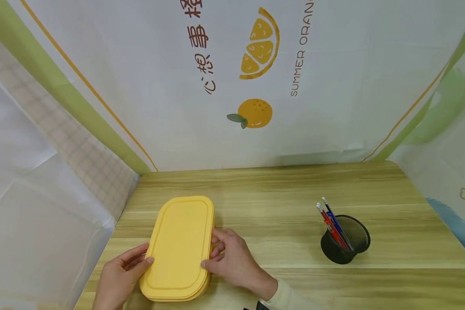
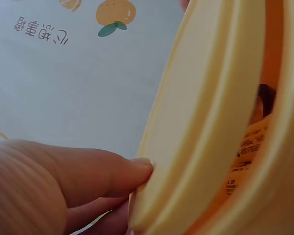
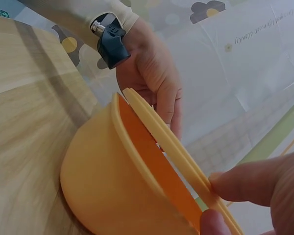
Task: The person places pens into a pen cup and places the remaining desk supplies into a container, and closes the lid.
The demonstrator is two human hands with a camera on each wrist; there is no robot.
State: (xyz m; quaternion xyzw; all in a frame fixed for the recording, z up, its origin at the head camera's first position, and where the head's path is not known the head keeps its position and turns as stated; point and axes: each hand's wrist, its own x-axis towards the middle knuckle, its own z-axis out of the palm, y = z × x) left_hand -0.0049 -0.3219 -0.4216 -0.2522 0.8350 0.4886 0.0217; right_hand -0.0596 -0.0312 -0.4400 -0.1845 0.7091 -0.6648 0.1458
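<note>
A yellow rectangular lid (image 1: pixel 178 245) with rounded corners lies over a yellow storage box (image 3: pixel 100 171) at the table's left front. Both wrist views show a gap between lid and box rim, so the lid sits raised there. My left hand (image 1: pixel 118 275) pinches the lid's left edge, thumb on top. On the opposite edge, my right hand (image 1: pixel 236 260) pinches the lid between thumb and fingers. Through the gap, the left wrist view shows an orange packet (image 2: pixel 252 142) with dark print inside the box; the lid hides most of the contents.
A black mesh pen cup (image 1: pixel 342 241) with several pens and pencils (image 1: pixel 335 228) stands on the wood-grain table (image 1: pixel 275 206) at the right. White cloth with orange prints (image 1: pixel 255 113) hangs behind the table, and more cloth hangs at both sides.
</note>
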